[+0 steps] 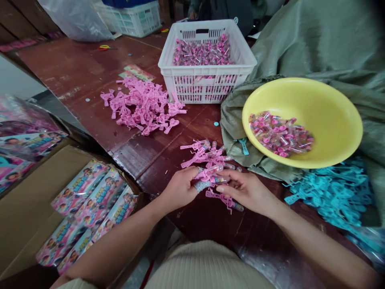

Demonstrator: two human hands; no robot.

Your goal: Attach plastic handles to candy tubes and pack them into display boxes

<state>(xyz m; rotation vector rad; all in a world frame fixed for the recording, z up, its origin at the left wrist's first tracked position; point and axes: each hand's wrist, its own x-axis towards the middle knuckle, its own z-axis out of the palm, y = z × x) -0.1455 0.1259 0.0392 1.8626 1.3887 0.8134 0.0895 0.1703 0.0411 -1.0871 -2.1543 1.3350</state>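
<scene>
My left hand [180, 188] and my right hand [245, 188] meet over the near edge of the dark wooden table [90, 72]. Both are closed on one small pink plastic toy piece with a clear tube [212, 173]; the left thumb wears a grey finger cot. A few assembled pink pieces [224, 200] lie under my right hand. More pink pieces with tubes [204, 154] lie just beyond my fingers. A yellow bowl [331, 116] to the right holds small clear tubes with pink caps [281, 134].
A heap of pink plastic parts [144, 106] lies mid-table. Behind it stands a white basket [207, 76] full of tubes. Blue plastic parts [333, 192] lie at the right on a green sack [315, 40]. A cardboard box of printed packets [87, 208] sits at the left.
</scene>
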